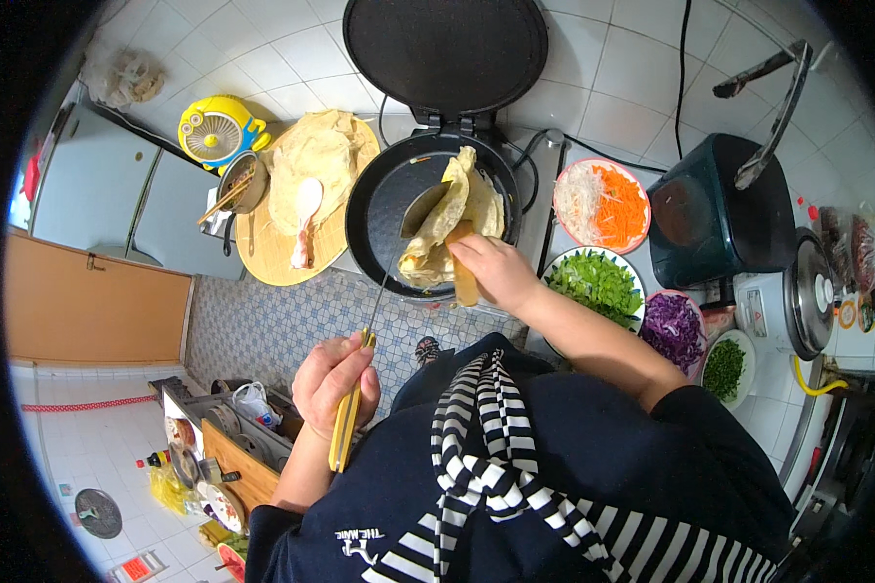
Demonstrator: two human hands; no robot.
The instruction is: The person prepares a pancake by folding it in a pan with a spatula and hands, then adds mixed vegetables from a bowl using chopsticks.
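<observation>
My left hand point(335, 386) grips the yellow handle of a metal spatula point(424, 210), whose rounded blade is against the left side of a folded flatbread point(445, 218). The flatbread lies on the right half of a round black electric griddle point(379, 218), its lid raised behind. My right hand point(499, 270) holds a flat wooden scraper point(465, 273) at the flatbread's lower right edge. The flatbread's filling is mostly hidden.
Left of the griddle, stacked flatbreads point(313, 160) and a white spoon point(308, 204) lie on a woven board point(259, 248), near a small pot point(246, 182). At right stand plates of shredded carrot point(616, 208), chopped lettuce point(594, 284) and purple cabbage point(672, 328), and a dark bin point(722, 211).
</observation>
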